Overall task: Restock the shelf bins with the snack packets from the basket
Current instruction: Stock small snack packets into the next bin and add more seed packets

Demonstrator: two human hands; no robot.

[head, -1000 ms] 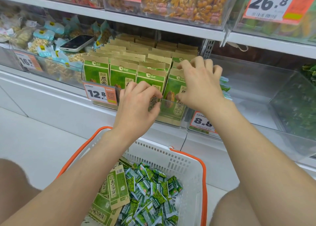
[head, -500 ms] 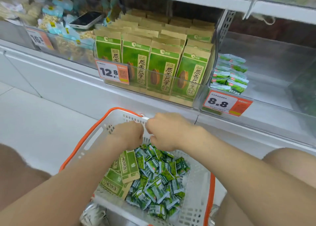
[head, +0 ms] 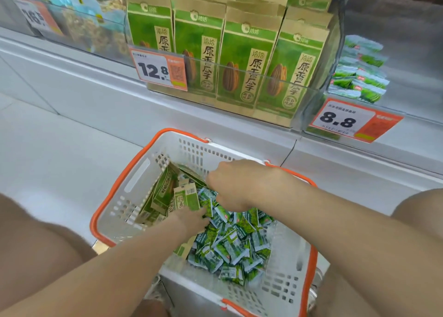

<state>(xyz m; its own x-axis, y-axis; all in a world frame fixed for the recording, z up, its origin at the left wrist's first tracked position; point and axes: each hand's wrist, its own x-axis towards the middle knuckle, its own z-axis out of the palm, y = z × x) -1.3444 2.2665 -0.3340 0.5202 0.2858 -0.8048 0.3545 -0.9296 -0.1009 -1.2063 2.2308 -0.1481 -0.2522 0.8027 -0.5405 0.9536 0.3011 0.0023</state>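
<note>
Green-and-tan packets (head: 165, 192) lean against my left hand (head: 191, 218), fingers buried, grip unclear. Right hand (head: 237, 185) curls on one packet's edge, inside the basket (head: 119, 204).

The middle bin (head: 314, 106) is packed with tall packets (head: 242, 60); room is left in the right bin (head: 414, 82) beside small packets (head: 359, 77).

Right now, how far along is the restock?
Done: the 12.8 bin looks packed with tall green bags. In hand: left hand and right hand are down in the basket at some loose tall bags; grip unclear. To do: a heap of small green packets in the basket, while the 8.8 bin holds only a small stack.
</note>
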